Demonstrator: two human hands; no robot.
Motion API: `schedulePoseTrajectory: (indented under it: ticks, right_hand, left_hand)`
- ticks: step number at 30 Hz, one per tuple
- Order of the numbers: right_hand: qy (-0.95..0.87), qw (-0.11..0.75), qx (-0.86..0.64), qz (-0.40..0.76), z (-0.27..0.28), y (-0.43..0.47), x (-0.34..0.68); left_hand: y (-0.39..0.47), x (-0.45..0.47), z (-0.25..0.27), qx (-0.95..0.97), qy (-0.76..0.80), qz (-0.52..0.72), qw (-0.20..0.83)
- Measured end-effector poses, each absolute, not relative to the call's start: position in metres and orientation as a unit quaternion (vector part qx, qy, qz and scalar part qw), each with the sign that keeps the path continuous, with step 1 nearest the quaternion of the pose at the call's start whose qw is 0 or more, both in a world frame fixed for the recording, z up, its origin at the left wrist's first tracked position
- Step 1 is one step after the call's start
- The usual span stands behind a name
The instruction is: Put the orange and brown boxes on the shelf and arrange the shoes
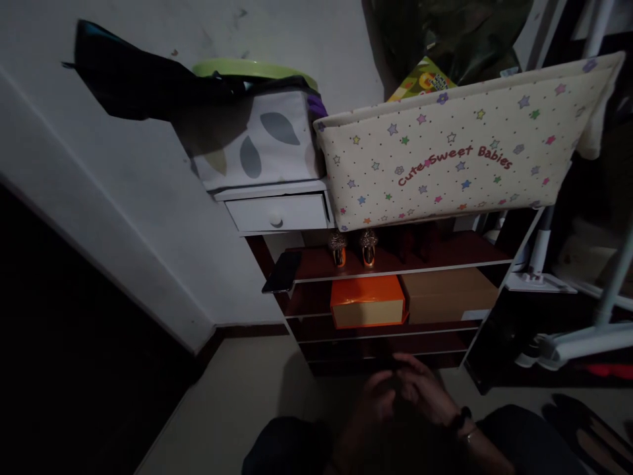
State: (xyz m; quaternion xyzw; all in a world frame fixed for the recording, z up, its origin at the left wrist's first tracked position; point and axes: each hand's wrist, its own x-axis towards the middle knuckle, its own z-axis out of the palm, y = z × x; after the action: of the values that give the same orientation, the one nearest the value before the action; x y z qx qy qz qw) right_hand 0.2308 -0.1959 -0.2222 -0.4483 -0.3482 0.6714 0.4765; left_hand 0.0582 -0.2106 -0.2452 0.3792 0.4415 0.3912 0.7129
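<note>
Low in front of the shelf, my left hand is dim and partly blurred, its fingers loosely bent and apart. Close beside it is my right hand, with fingers stretched out toward the left and a dark band and a thin bracelet on the wrist. I see nothing held in either hand; the space between the palms is dark. The dark red shelf stands just beyond my hands. An orange box and a brown cardboard box sit on one of its middle levels.
A black phone lies at the shelf's left end, jutting past the edge. Two gold ornaments stand on the upper level. Above are a star-patterned fabric bin and a white drawer. A white metal frame stands at right.
</note>
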Motion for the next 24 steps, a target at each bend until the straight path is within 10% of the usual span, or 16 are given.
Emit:
schedulePoseTrajectory:
  ticks: [11, 24]
  right_hand:
    - [-0.441, 0.562, 0.025, 0.699, -0.073, -0.250, 0.249]
    - [-0.458, 0.570, -0.016, 0.682, -0.101, -0.249, 0.260]
  left_hand:
    - [-0.245, 0.062, -0.083, 0.477, -0.137, 0.521, 0.694]
    - [-0.249, 0.065, -0.096, 0.474, -0.119, 0.523, 0.698]
